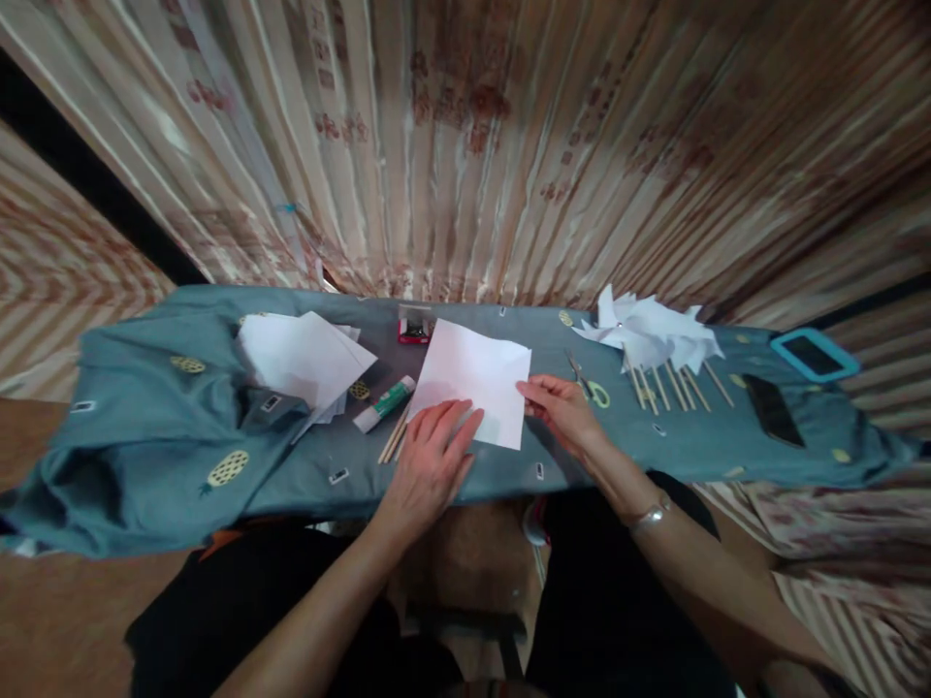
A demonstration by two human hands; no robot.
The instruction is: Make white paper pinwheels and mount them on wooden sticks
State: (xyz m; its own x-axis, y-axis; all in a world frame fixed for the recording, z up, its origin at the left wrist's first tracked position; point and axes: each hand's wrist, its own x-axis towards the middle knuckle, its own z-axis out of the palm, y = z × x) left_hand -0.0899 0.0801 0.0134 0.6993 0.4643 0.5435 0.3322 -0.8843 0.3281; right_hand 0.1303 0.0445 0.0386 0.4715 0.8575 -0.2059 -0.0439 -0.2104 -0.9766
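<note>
A white sheet of paper (489, 373) lies on the table in front of the person, roughly midway between the loose things on the left and the white pinwheels on the right. The left hand (434, 451) rests on its near left part, palm down, fingers extended and slightly spread, gripping nothing. The right hand (559, 407) pinches the sheet's right edge between thumb and fingers; a bracelet (653, 514) circles that wrist.

Just left of the sheet, a few wooden sticks (391, 438) lie partly hidden by the left hand, with a green and white glue stick (385, 404) beside them. A small red box (414, 330) sits near the sheet's far left corner. Farther left is a loose pile of white paper (295, 357), its sheets overlapping at different angles.

On the right, scissors (596, 392) with light green handles lie near the right hand. Beyond them, the pinwheels (658, 330) overlap in a cluster, their sticks pointing toward the person. A dark phone (773, 409) and a blue-framed tablet (815, 355) lie farthest right. A grey-green cloth (501, 472) with pineapple prints covers the table, and a patterned curtain (472, 213) hangs behind.
</note>
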